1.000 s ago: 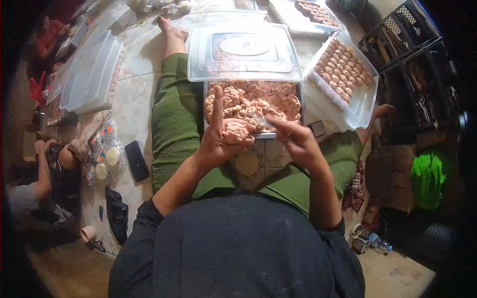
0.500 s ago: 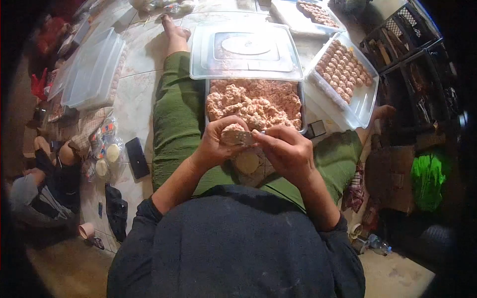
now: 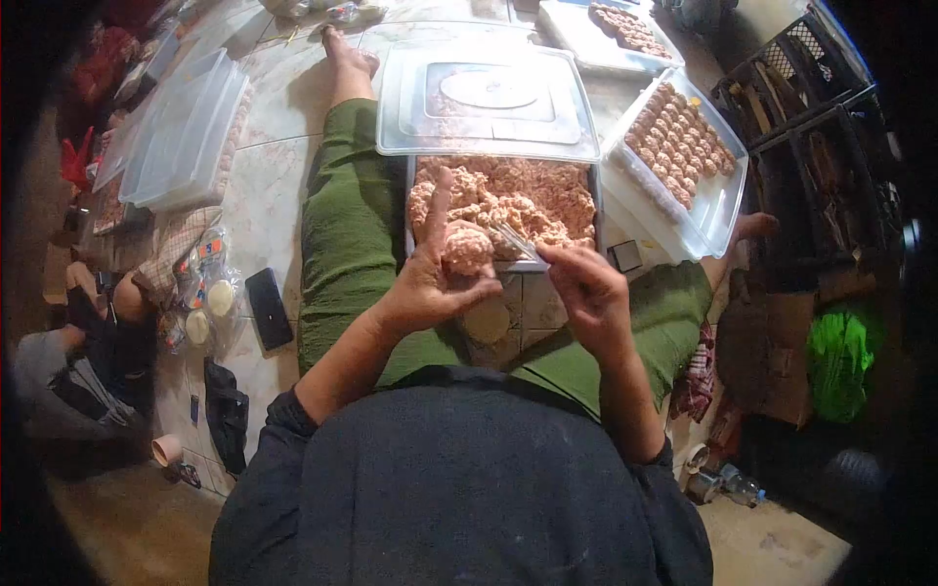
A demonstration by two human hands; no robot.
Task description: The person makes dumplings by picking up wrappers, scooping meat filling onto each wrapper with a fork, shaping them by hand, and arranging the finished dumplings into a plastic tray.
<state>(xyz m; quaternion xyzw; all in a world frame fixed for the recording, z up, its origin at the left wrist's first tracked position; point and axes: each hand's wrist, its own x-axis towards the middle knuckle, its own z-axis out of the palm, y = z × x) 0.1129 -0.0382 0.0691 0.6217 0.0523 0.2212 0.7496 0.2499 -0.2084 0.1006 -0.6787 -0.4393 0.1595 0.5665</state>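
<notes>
The person sits on the tiled floor (image 3: pixel 262 210) with legs in green trousers stretched out to either side of one metal tray (image 3: pixel 411 210) of pink minced filling (image 3: pixel 532 195). The left hand (image 3: pixel 430 278) is cupped, index finger raised, its grip closed loosely around one lump of filling (image 3: pixel 467 249) that rests on the palm just near of the tray. The right hand (image 3: pixel 586 288) pinches one clear plastic fork (image 3: pixel 518 241), tines pointing left toward the lump, close to it.

One clear lid (image 3: pixel 487 103) lies across the far part of the tray. To the right, one clear container (image 3: pixel 718 200) holds neat rows of shaped pieces (image 3: pixel 679 137), too many and too small to count exactly. A second such tray (image 3: pixel 586 34) with a few pieces lies farther off. At far left stands one stack of clear containers (image 3: pixel 181 132). One black phone (image 3: pixel 269 311) lies on the floor to the left, beside small packets (image 3: pixel 205 293). Another person (image 3: pixel 78 352) sits at the left edge.
</notes>
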